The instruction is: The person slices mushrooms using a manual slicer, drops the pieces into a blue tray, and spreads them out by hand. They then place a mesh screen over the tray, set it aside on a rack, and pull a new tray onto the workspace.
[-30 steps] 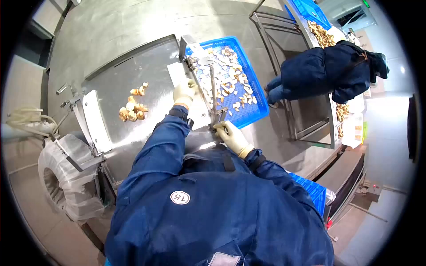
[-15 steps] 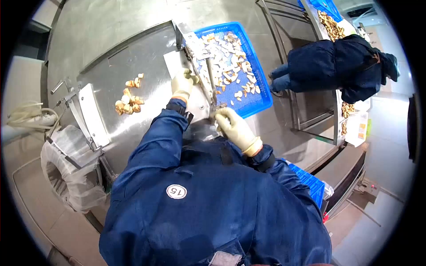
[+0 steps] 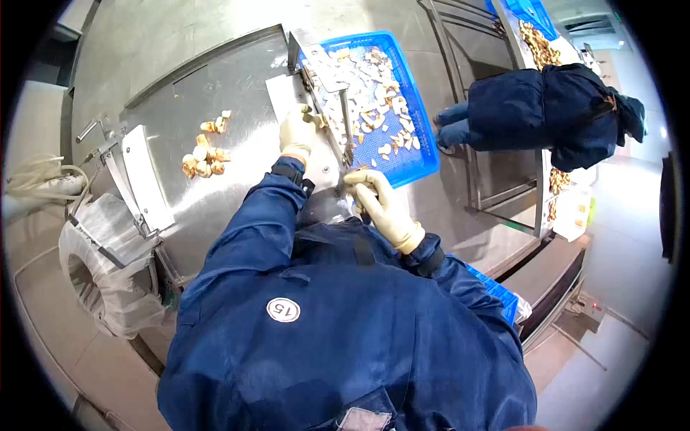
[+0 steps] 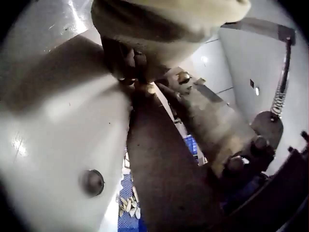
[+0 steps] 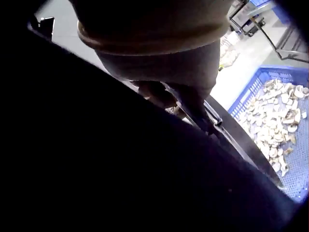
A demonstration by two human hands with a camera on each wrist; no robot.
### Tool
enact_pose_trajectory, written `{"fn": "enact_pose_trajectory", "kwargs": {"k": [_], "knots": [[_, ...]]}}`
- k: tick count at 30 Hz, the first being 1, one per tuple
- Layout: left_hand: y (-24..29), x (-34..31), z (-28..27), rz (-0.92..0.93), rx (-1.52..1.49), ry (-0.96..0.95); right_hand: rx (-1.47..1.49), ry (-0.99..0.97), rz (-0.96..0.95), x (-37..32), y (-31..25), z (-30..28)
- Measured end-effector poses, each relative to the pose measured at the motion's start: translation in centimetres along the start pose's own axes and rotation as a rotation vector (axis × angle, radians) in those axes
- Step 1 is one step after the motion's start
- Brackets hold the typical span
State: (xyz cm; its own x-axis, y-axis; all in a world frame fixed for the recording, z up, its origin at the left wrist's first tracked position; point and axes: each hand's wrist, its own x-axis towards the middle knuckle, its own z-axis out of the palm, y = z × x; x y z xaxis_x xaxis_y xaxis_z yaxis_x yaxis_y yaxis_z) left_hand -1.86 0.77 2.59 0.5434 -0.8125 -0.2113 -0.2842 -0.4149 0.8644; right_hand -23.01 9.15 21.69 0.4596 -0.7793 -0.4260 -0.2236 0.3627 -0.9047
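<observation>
Far left: second white board (image 3: 146, 179) with metal lever beside it, upright at the table edge. Arrangement unchanged over the last second.

Left part of steel table (image 3: 230, 90): small heap of mushrooms (image 3: 205, 159), same layout as a second ago. Golden brown with pale patches, chunky, lying close together; a few sit slightly apart at the upper end.

Middle: left hand (image 3: 297, 133), pale glove, has held its place on the cutting board (image 3: 280, 95) throughout. Forearm reaches forward, back of hand up, fingers bent toward the blade side. What lies under the fingers is hidden; cannot tell whether they pinch anything. Left wrist view: glove just over the dark metal of the cutter, underside in shadow.

Just right of it: blade arm (image 3: 345, 118), a narrow metal bar running lengthwise along the board. Its near end has changed most: a second ago a blocky metal piece showed beyond the right fingers, now only a sliver.

Right hand (image 3: 387, 215), also gloved, looks larger in view than before. Elbow bent, wrist angled inward, fingers curled round the near end of the blade arm.

Right: blue tray (image 3: 425, 129) beyond the blade, holding cut pieces (image 3: 370, 121), white to cream with brown edges, thickly scattered, blue mesh showing at the near end.
</observation>
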Motion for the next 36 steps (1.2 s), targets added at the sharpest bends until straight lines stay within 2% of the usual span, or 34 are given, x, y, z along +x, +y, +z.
{"fn": "enact_pose_trajectory", "kwargs": {"k": [3,4,5,7,8,9,10,11,12,13,14,15,16,19,20,21,23,25,27,29,33,35,36], "knots": [[-0.5,0.5,0.0,0.025,0.067,-0.019,-0.229,-0.045,-0.039,0.6,6.2,-0.7],[-1.3,1.1,0.2,-0.013,0.016,-0.086,-0.353,-0.063,-0.092,0.6,7.9,-1.1],[-0.4,1.0,-0.3,0.023,0.09,-0.086,-0.328,-0.029,0.037,0.7,9.0,-0.8],[-0.4,0.7,0.1,0.056,0.092,-0.052,-0.378,-0.034,-0.006,1.0,6.3,-0.6],[-0.6,0.8,0.2,0.066,0.076,-0.042,-0.117,-0.004,0.051,0.7,4.7,-0.1],[-0.5,0.4,0.2,0.072,0.06,-0.041,-0.121,0.043,-0.055,0.2,1.8,0.3],[0.6,-0.3,-0.1,0.042,0.024,-0.054,-0.029,0.065,-0.056,0.3,0.2,0.7],[-0.3,0.0,0.3,0.152,0.074,-0.001,0.06,0.087,-0.062,0.4,-0.6,0.9],[-1.1,0.1,0.9,0.091,0.034,0.006,0.004,0.061,-0.058,0.5,-0.6,0.7],[-1.3,0.4,1.2,0.033,-0.007,0.015,-0.112,0.036,-0.033,0.4,1.5,0.1],[-0.2,0.0,0.5,0.064,0.028,-0.007,-0.112,0.019,-0.027,0.3,3.8,0.1],[0.8,-0.2,0.0,0.012,0.016,-0.038,-0.114,0.0,-0.016,0.2,6.3,0.0],[0.4,-0.2,0.1,0.02,0.015,-0.038,-0.241,-0.042,-0.095,0.8,9.6,-0.8],[-0.4,0.8,1.0,0.095,0.048,0.034,-0.349,-0.06,0.004,0.6,4.2,-0.4],[-1.0,0.3,1.2,0.118,0.074,0.055,-0.193,-0.015,-0.029,0.4,4.5,-0.2],[0.4,-0.1,0.5,0.047,0.015,0.019,-0.079,0.025,-0.012,0.1,2.8,0.1],[-0.3,-0.1,0.8,0.05,0.028,0.018,0.034,0.058,-0.07,0.2,1.1,0.5],[-1.0,0.1,1.2,0.029,-0.038,0.027,-0.099,0.02,-0.002,0.1,2.7,0.2],[-1.0,0.3,1.2,0.062,-0.009,0.017,-0.202,-0.049,-0.006,0.2,6.6,-0.5],[-0.5,-0.2,1.0,0.057,0.015,0.016,-0.403,-0.089,-0.152,0.8,7.7,-0.9],[-0.6,-0.4,1.0,0.112,0.013,0.056,-0.126,-0.009,-0.016,0.2,1.5,-0.1],[-0.8,-0.6,1.3,0.086,0.043,0.051,-0.105,0.032,-0.125,0.4,-0.7,0.4],[-0.6,-0.8,1.1,0.093,0.036,0.06,-0.188,0.024,-0.133,0.5,-0.2,0.1]]}}
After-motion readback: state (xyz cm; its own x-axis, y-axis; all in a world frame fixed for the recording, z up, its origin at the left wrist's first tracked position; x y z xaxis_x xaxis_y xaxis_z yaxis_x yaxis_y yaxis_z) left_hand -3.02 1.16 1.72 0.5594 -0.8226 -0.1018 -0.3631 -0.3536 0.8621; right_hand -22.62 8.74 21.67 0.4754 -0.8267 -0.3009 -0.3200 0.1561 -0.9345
